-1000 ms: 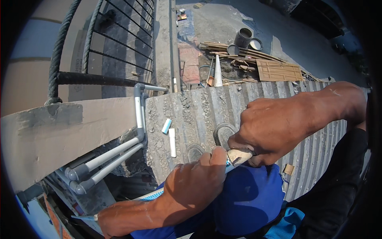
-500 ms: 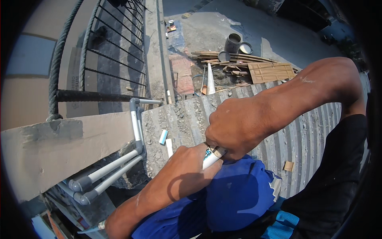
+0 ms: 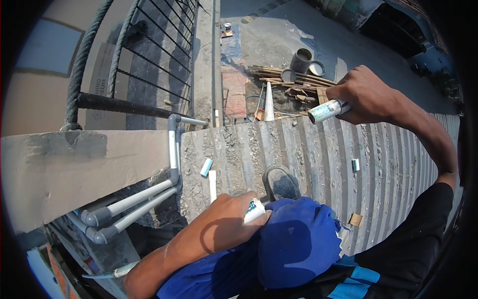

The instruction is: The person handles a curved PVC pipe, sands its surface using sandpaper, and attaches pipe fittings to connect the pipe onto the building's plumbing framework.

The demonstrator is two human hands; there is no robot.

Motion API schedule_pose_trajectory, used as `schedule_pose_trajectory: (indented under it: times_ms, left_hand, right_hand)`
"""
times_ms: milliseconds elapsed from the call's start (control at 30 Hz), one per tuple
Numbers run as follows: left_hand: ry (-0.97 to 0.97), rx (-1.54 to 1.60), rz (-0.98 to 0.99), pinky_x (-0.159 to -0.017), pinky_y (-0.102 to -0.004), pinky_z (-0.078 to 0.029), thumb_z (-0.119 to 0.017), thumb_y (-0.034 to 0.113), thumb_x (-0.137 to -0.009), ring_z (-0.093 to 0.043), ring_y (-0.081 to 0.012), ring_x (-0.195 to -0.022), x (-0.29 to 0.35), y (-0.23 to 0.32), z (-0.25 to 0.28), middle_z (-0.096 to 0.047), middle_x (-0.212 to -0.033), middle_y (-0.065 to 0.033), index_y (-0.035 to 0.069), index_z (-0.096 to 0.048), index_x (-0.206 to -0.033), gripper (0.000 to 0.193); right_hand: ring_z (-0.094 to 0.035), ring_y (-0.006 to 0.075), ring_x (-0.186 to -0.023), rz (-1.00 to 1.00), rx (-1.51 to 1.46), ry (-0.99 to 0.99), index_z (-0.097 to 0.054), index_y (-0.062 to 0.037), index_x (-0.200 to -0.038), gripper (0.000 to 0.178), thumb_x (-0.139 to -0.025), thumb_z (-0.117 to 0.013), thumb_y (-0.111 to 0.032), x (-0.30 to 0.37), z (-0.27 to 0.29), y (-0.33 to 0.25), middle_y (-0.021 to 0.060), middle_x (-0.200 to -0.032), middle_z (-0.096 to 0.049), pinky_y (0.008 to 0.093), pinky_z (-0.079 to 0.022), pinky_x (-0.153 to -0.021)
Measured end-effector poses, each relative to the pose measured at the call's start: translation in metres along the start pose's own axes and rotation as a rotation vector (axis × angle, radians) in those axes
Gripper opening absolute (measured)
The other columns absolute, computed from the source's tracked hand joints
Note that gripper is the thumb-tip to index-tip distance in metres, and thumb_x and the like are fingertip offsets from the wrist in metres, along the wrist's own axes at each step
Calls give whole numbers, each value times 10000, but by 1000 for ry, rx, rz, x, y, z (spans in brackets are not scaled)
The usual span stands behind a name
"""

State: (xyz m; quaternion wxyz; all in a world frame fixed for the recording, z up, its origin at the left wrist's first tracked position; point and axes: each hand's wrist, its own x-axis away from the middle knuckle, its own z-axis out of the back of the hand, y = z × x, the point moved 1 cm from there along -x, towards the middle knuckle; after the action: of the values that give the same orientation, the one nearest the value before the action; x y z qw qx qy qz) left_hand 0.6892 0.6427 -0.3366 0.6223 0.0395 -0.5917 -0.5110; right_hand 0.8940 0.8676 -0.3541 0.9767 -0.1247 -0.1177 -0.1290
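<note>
In my left hand (image 3: 226,219), low in the middle, is a white plastic pipe (image 3: 255,213) with teal print. My fingers are wrapped round it and its end faces up beside my blue-clad knee. Up at the right, clear of the left, my right hand (image 3: 361,97) is closed on a short white tube (image 3: 326,111) with teal markings. This tube's dark, hollow end points left. Nearest the left hand, a plain white pipe piece (image 3: 213,185) lies on the corrugated roof (image 3: 318,164), close to a small white-and-teal tube (image 3: 206,167).
Grey-jointed pipes (image 3: 139,197) bend round a concrete ledge (image 3: 89,164) at the left, under a metal railing (image 3: 134,102). Another small tube (image 3: 355,164) and a brown scrap (image 3: 355,220) lie on the roof. Below stand a bucket (image 3: 300,61) and stacked poles (image 3: 271,71).
My hands were together on the white pipe; now they are apart. The right has moved up and right with the short tube, while the left stays low with the pipe.
</note>
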Motion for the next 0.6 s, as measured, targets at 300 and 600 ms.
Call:
schedule_pose_trajectory:
  times_ms: [300, 600]
  left_hand:
    - [133, -75, -50, -556, -338, -475, -646, 213, -827, -629, -276, -584, 6, 17, 2, -612, -651, -164, -13, -563, -902, 252]
    - [151, -88, -40, -639, -313, -467, -686, 158, -780, -633, -219, -696, 9, 16, 15, -629, -783, -144, -6, -576, -956, 264]
  right_hand:
    - [-590, 258, -589, -1, -664, 122, -566, -58, -968, 348, -876, -541, -393, 11, -60, -48, 112, -670, -588, 401, -429, -530]
    - [-599, 222, -603, 654, -831, 503, -603, -72, -1096, 345, -760, -620, -150, -25, -74, -82, 80, -716, -620, 332, -453, -503]
